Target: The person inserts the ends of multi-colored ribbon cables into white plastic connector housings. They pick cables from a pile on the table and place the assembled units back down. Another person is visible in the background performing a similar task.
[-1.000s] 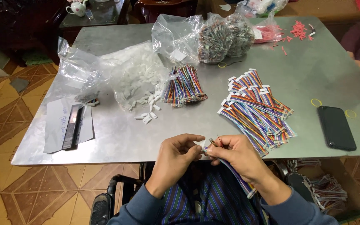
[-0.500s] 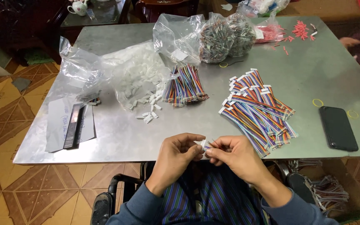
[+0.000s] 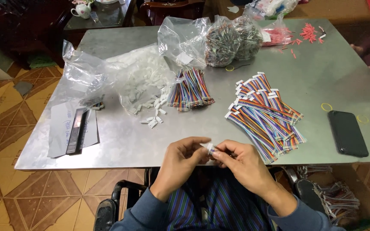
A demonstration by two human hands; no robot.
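The grey metal surface (image 3: 322,68) fills the view, and the stock on it tells how far the work stands. Largest, at about ten o'clock from the hands, a clear bag of white connector housings (image 3: 140,79) lies open, a few loose housings (image 3: 153,119) spilled at its mouth. Up at twelve o'clock a second clear bag of dark parts (image 3: 232,38) sits knotted and bulging, so plenty is left by the look of it. At two o'clock the fanned stack of rainbow ribbon cables with white ends (image 3: 264,115) looks like the finished pile, and it is sizeable. The tighter bundle of rainbow cables (image 3: 191,89), at twelve o'clock and nearer, shows no white caps that I can make out, so I judge it is waiting. A black phone (image 3: 347,132) lies at three o'clock, a black strip on paper (image 3: 76,130) at nine.

Now the small stuff: at the near edge, the left hand (image 3: 180,160) and right hand (image 3: 240,160) meet fingertip to fingertip, both pinching one small white connector (image 3: 210,148) between them, its cable hidden. One piece mid-assembly, then; whether it is seated I cannot tell.
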